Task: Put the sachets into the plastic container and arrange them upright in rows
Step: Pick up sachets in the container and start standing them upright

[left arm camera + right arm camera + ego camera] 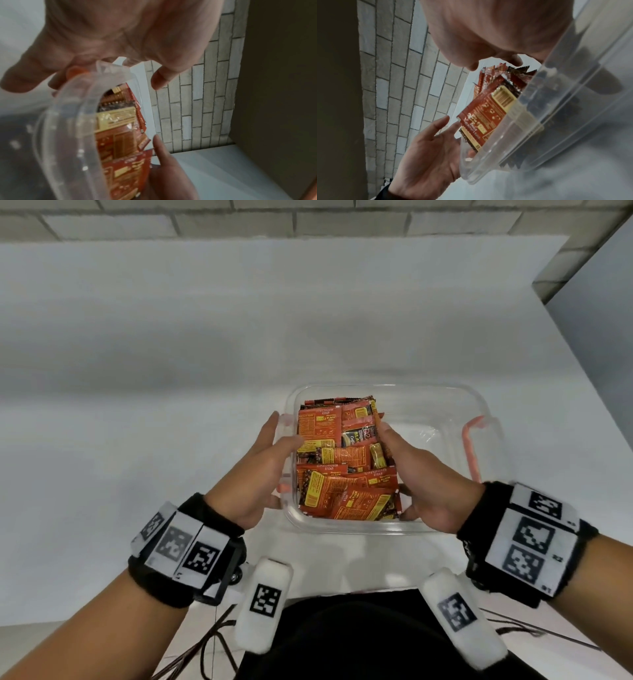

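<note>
A clear plastic container (394, 387) stands on the white table near its front edge. Red and orange sachets (342, 460) fill its left half, leaning over one another in rows with their printed faces up. My left hand (274, 446) lies at the container's left wall, fingers straight along the outside and thumb against the sachets. My right hand (404, 467) is inside the container, its straight fingers pressed against the right side of the sachets. The left wrist view shows the sachets (120, 135) behind the rim (68, 121). In the right wrist view the sachets (482, 119) stand between both hands.
Orange latches (469, 446) sit on the container's side walls. The white table (171, 371) stretches far to the left and back, up to a brick wall (308, 220). A grey wall (603, 337) bounds the right. Cables (212, 642) hang below the table's front edge.
</note>
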Motion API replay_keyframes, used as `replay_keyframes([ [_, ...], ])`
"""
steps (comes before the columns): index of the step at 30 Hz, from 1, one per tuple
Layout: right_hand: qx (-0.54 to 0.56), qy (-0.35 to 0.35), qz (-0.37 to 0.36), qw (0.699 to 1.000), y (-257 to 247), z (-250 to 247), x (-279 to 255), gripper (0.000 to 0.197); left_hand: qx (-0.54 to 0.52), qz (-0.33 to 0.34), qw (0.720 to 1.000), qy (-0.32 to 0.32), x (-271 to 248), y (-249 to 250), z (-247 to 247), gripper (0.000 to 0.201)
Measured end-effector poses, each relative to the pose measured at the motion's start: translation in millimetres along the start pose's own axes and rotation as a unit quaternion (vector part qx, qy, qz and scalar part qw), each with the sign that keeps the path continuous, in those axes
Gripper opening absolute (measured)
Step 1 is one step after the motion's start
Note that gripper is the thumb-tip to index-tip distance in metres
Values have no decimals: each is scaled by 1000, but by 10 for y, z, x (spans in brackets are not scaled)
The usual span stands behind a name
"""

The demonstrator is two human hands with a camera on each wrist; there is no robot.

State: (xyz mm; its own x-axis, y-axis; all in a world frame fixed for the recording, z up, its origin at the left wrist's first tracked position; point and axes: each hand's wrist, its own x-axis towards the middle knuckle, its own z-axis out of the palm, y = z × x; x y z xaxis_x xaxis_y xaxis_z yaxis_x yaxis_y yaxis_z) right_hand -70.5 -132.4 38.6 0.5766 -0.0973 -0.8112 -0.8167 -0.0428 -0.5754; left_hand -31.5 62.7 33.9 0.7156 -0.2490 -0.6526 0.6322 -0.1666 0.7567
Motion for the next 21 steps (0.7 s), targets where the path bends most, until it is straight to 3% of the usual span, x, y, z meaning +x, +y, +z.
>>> replay_keyframes([
  [6,-1,-11,18,1000,-93,122,72,61,-34,-20,999,-12,48,41,53,67],
  [11,5,-5,13,1000,-122,132,181,81,-45,-17,999,-2,116,36,48,65],
  [13,1,-8,21,1000,-162,89,109,75,-49,-22,999,-5,139,25,18,66],
  [17,-10,20,3,1000,-253,-61,-15,43,-44,-29,999,0,207,55,-95,70],
  [21,-9,-12,-2,1000,-258,7,47,59,-39,-46,998,-19,231,113,-46,82],
])
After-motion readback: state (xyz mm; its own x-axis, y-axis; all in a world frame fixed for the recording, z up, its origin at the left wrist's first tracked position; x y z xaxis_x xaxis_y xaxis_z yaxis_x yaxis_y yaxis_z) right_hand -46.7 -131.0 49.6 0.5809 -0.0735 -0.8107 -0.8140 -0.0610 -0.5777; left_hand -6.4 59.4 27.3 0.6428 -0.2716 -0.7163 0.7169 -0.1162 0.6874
